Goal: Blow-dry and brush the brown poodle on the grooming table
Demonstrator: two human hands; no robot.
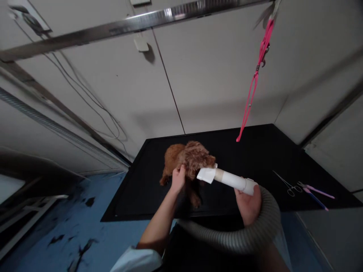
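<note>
A small brown curly-haired dog (195,156) is on a black grooming table (232,151). My left hand (179,177) is closed against the dog's side, with its fingertips in the fur; whether they grip fur or a leg is hidden. In my right hand (249,204) is the white nozzle of a pet dryer (234,181), its flat wide tip close to the dog's head end. From the nozzle's back a grey ribbed hose (244,238) curves round below my right wrist and across in front of me.
Scissors (290,187) and purple-handled nail clippers (316,192) lie on the table's right side. A pink grooming loop (252,87) hangs from the metal bar (147,22) overhead. Cables (85,94) run down the wall. Dark hair clumps (81,251) lie on the blue floor.
</note>
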